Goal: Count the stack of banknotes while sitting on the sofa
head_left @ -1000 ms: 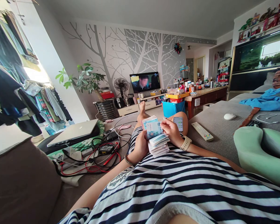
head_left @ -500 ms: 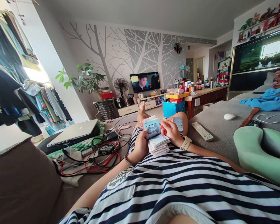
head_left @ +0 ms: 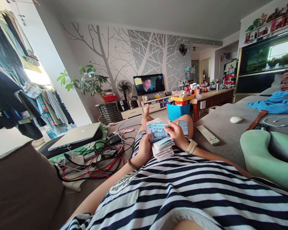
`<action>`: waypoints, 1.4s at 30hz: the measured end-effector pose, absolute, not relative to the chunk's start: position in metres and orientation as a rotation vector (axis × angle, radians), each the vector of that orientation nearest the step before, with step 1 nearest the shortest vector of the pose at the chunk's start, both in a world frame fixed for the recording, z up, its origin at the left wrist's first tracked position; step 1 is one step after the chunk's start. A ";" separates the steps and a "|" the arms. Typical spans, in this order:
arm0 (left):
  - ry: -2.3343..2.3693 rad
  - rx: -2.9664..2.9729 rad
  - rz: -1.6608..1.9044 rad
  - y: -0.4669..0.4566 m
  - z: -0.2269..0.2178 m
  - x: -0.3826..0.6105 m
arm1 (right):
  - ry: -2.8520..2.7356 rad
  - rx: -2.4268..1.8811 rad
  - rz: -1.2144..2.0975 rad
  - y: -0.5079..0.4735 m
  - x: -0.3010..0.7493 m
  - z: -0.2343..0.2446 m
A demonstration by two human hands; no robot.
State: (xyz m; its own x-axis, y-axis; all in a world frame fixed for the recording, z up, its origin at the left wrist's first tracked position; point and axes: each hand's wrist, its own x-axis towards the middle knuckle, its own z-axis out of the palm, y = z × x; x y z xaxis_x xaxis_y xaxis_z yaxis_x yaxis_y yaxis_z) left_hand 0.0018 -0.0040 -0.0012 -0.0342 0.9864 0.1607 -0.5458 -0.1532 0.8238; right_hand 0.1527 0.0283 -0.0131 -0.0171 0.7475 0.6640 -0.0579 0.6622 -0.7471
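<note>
I lie back on a sofa in a striped shirt, holding a thick folded stack of banknotes (head_left: pixel 161 143) over my lap. My left hand (head_left: pixel 144 149) is wrapped round the stack from the left side. My right hand (head_left: pixel 178 134), with a watch on its wrist, pinches the top blue-green note (head_left: pixel 158 131) and pulls it sideways. A phone (head_left: pixel 183 126) with a lit screen rests on my raised knee just behind the right hand.
A white remote (head_left: pixel 208 134) and a mouse (head_left: pixel 236 119) lie on the grey sofa to the right, with a green cushion (head_left: pixel 266 156) nearer. To the left lie a laptop (head_left: pixel 76 134) and tangled cables (head_left: pixel 100 158). A television (head_left: pixel 149 84) stands at the far wall.
The right hand has drawn the top note across to the right and lifted it off the stack. The left hand and stack have stayed in place.
</note>
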 end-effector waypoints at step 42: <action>0.849 0.922 1.635 -0.019 0.013 0.008 | -1.441 -0.491 0.813 0.010 0.153 -0.004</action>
State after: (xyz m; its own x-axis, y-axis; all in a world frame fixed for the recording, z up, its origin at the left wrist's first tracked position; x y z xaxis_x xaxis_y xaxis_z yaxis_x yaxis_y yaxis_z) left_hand 0.0083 -0.0190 0.0133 -0.1754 0.9716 0.1585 -0.4293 -0.2204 0.8759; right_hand 0.1532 0.0104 -0.0043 -0.0608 0.7399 0.6699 -0.1912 0.6501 -0.7354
